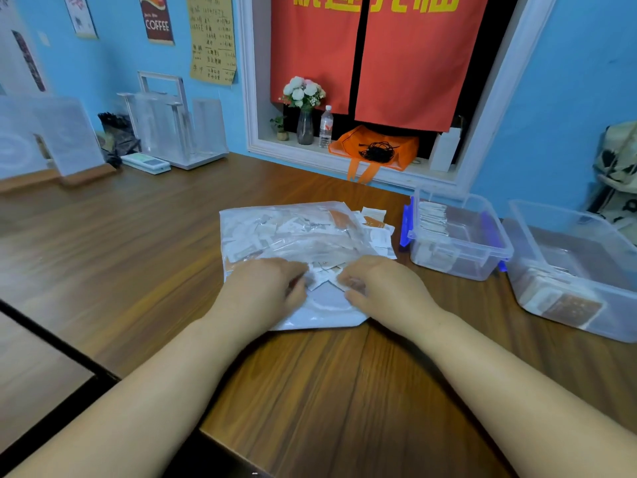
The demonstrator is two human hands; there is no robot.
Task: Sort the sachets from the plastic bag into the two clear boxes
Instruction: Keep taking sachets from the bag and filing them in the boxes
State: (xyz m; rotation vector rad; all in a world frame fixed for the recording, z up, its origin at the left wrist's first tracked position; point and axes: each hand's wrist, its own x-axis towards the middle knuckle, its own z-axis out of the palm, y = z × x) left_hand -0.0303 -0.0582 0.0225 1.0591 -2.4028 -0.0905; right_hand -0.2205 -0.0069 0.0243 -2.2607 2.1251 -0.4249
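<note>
A clear plastic bag (293, 232) full of white and orange sachets lies flat on the wooden table. Several loose sachets (377, 232) spill from its far right corner. My left hand (265, 288) and my right hand (379, 288) both rest on the bag's near end, fingers curled on the plastic and on the small white sachets (325, 272) between them. To the right stand two clear boxes: the nearer-centre box (496, 250) with blue clips holds a row of white sachets; the right box (620, 298) holds white and brown sachets.
The table edge (206, 432) runs close to my body, with a dark gap at the left. At the back left stand acrylic holders (172, 129) and a sign stand (69, 139). A window ledge behind holds flowers, a bottle and an orange bag (375, 146).
</note>
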